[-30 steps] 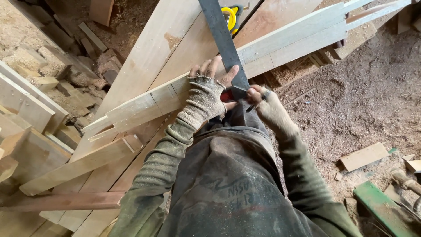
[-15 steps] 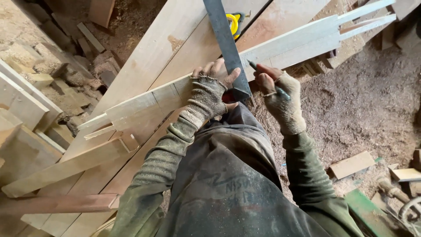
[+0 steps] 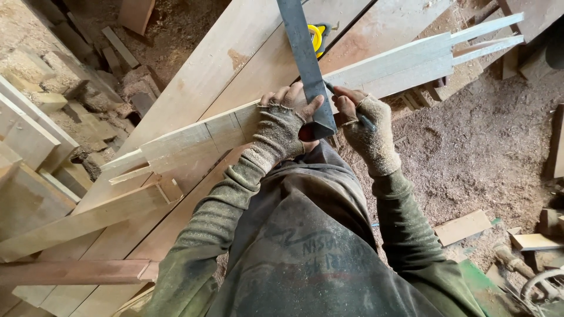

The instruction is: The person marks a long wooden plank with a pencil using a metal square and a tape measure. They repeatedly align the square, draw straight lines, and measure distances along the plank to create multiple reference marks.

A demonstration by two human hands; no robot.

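A: Big stuff first: stacked wide planks (image 3: 235, 53) sloping across the pile, with a long pale workpiece (image 3: 194, 138) lying crosswise on top. Already notched at the left end and cut into 2 thin prongs at the far right end, so shaping looks partly done.

B: And the middle bit?

A: Looks like mid-marking. Dark steel square (image 3: 305, 58) laid across the workpiece, blade running away up the planks. Pressed down by the left hand (image 3: 281, 126), fingers spread flat over blade and wood, thumb hooked by the red-handled corner. No drawn line visible next to the blade, though too fine to really tell from here.

B: Right side?

A: Right hand (image 3: 365, 132) curled closed around a pencil (image 3: 343, 101), tip touching the workpiece just beside the square's edge. Fingerless gloves on both, dusty as anything.

B: Any bins, boxes, trays?

A: None in view, honestly. Just loose offcuts (image 3: 464, 226) on the sawdust floor (image 3: 482, 147) at right and more scrap blocks at left. Smallest bit: yellow tape measure (image 3: 318, 34) sitting on the planks right behind the square, partly hidden by the blade.
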